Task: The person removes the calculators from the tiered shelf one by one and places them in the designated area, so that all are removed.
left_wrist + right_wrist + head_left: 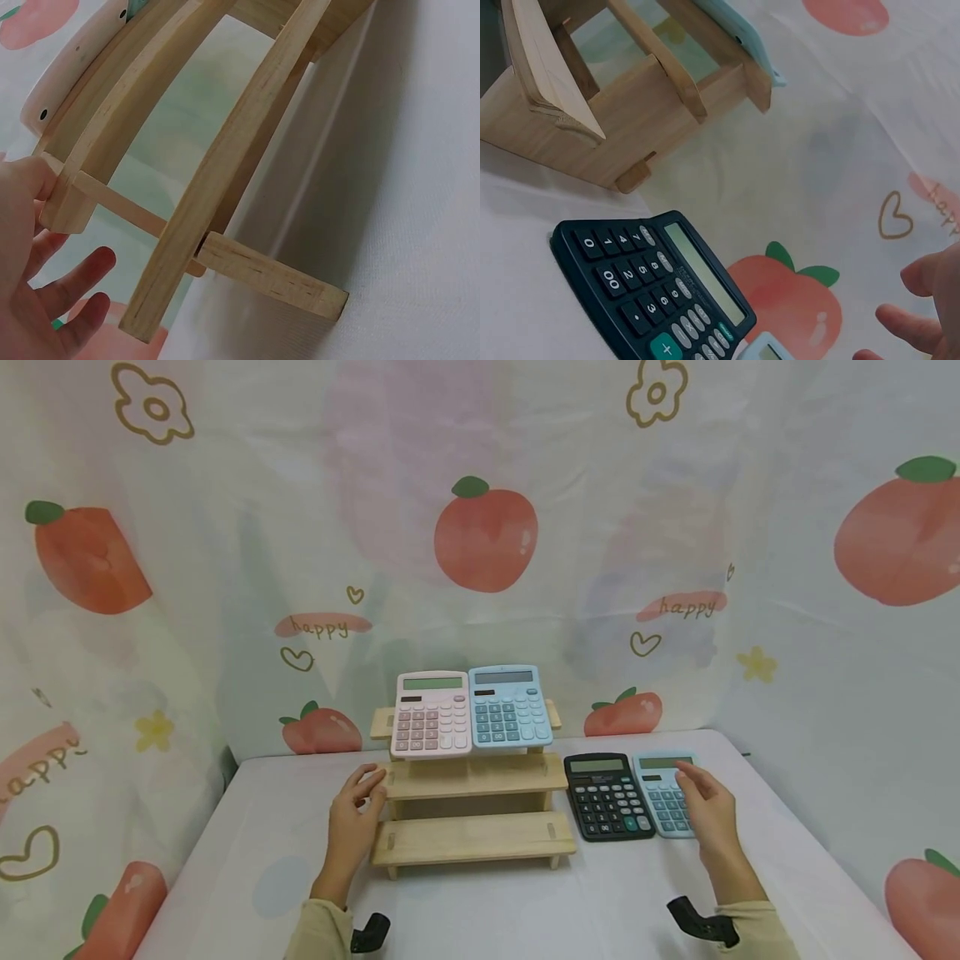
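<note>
A three-tier wooden rack (474, 839) stands on the table. Its top tier carries a pink calculator (431, 717) and a blue calculator (510, 708) side by side, leaning back. My left hand (356, 814) is at the left end of the middle shelf (105, 150), thumb side right at the wood, the other fingers loosely spread in the left wrist view. To the right of the rack lies a black calculator (609, 797), with a second blue calculator (663, 793) beside it. My right hand (708, 814) overlaps that calculator's right side, fingers relaxed and holding nothing.
A white cloth (465, 918) covers the table. Behind and at both sides hangs a pale curtain (600, 510) printed with fruit, flowers and hearts. The rack's lower two shelves carry nothing. Black camera mounts (705, 922) sit at both wrists.
</note>
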Tool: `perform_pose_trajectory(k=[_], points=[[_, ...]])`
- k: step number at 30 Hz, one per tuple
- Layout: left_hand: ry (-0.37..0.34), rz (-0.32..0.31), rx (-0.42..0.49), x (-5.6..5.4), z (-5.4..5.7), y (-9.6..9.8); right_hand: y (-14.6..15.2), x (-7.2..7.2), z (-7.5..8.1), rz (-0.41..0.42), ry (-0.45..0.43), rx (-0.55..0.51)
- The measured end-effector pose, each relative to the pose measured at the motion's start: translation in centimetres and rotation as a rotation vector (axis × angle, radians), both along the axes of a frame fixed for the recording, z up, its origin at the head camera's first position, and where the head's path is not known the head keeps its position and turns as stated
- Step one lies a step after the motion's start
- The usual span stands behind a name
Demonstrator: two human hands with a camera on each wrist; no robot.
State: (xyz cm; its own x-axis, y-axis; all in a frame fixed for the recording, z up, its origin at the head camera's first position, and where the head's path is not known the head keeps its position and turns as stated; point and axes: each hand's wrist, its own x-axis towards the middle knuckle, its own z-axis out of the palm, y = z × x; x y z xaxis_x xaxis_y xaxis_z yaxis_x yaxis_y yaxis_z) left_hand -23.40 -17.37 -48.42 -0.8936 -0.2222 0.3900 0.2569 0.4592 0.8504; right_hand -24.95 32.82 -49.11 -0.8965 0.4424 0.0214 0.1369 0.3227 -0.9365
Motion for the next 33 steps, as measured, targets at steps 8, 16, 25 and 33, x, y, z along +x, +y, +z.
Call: perform_pose_trajectory(k=[8,16,25,33], points=[[0.015,0.032,0.003,-0.2,-0.1,0.0,-2.5,1.5,2.6,0.036,0.001,-0.007],[0.021,0.059,0.021,-0.4,0.0,0.4,-3.2,1.6,2.7,0.046,0.001,-0.010],[0.029,0.077,0.041,-0.7,-0.4,0.8,-2.8,1.1,1.4,0.063,0.065,0.013],[0.060,0.042,0.065,-0.8,-0.7,0.7,-4.2,1.3,2.5,0.127,0.056,0.024]])
